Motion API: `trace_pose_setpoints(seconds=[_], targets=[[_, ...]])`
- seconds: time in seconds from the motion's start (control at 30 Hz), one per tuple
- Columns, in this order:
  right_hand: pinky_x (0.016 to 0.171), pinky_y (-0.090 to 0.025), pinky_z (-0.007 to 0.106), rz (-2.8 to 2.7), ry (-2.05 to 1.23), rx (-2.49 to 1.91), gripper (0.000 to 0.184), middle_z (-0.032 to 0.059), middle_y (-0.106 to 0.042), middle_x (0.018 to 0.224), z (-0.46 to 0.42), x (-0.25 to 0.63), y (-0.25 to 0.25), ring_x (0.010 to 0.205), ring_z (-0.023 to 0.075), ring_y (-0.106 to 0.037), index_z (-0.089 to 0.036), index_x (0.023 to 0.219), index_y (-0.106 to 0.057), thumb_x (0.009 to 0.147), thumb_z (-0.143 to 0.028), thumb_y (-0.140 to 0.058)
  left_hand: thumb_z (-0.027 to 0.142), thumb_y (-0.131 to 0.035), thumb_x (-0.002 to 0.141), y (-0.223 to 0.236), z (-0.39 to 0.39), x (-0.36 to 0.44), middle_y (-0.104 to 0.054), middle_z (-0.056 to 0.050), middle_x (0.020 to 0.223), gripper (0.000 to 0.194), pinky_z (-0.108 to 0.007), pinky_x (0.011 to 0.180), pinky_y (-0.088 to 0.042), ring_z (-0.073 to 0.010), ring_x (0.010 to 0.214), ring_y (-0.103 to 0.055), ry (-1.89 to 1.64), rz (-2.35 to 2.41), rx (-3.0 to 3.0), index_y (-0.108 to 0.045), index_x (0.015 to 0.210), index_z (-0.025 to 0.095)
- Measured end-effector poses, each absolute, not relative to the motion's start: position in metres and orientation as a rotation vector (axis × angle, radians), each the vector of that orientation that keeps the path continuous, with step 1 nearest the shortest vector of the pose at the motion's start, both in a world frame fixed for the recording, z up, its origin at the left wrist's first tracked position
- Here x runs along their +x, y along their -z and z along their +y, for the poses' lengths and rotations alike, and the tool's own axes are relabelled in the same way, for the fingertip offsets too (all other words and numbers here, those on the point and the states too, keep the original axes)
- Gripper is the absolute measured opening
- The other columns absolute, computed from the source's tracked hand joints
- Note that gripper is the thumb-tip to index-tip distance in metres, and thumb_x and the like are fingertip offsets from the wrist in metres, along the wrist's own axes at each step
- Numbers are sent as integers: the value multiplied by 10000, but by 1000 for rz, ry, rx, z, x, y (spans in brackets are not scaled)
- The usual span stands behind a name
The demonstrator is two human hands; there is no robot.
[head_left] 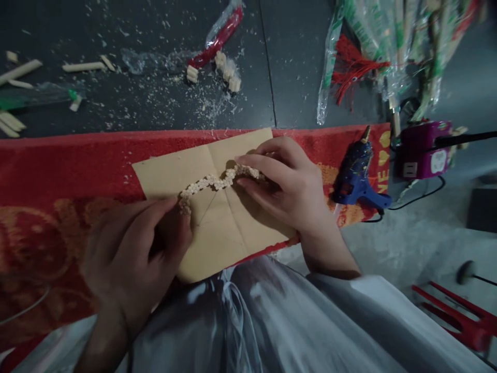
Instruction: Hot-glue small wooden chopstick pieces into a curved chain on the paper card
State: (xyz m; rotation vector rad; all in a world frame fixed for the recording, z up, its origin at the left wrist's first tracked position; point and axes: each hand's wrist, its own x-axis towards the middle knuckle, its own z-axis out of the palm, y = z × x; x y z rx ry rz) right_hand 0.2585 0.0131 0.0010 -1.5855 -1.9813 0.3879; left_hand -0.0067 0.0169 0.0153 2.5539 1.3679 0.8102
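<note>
A wavy strip of small pale bead-like pieces (217,181) lies over a creased sheet of brown paper (209,243). At its left end, my left hand (135,248) is closed, pinching the curled tip between thumb and finger. My right hand (289,181) grips the other end, with the thumb below and the index finger above. Part of that end is hidden by my fingers. Pencil-like lines and fold creases show on the paper, which rests on a red patterned cloth (58,171).
A blue glue gun (357,176) lies right of my right hand, near a purple power socket block (425,150). Pale sticks (83,67), shavings and a red plastic-wrapped piece (219,39) are on the dark table. Wrapped bundles (365,31) and red tassels (349,70) lie at upper right.
</note>
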Motion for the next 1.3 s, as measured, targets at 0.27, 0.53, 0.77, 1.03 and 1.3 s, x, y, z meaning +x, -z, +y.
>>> trace_pose_setpoints(seconds=[0.27,0.53,0.77,1.03,1.3], targets=[[791,-614,334,-1977,-464,-1599,195,63,-676,1142,15,259,4,903,179,-665,-294,1193,-735,1010,-302,-665,298,-641,1024,-38,44,22,-802,-59,1172,195,-376,967,-571,-244,1059,-746,-611,1165,2688,-747,1175,233],[734,-567,295,-1987,-382,-1609,157,50,-669,1125,18,256,12,857,154,-658,-266,1126,-743,1027,-293,-625,356,-560,1052,-20,67,44,-764,-60,1056,246,-412,915,-561,-271,998,-693,-411,1152,2476,-773,980,256],[778,-563,305,-1991,-403,-1619,170,56,-662,1123,20,255,14,915,166,-661,-263,1111,-759,1042,-295,-607,440,-567,1065,-13,66,41,-755,-20,1043,309,-333,886,-554,-207,979,-695,-425,1203,2446,-777,968,235],[770,-542,304,-1984,-385,-1513,224,59,-639,1076,21,256,17,918,160,-656,-232,1085,-788,1055,-258,-568,413,-558,1069,-13,67,41,-760,-38,1051,289,-348,872,-556,-225,988,-698,-420,1180,2434,-768,984,234],[743,-540,304,-1959,-375,-1537,214,58,-651,1062,19,256,19,893,166,-643,-238,1114,-759,1064,-318,-567,478,-584,1065,-23,63,43,-766,-35,1202,305,-347,1018,-527,-241,1143,-682,-302,1320,2299,-754,1160,244]])
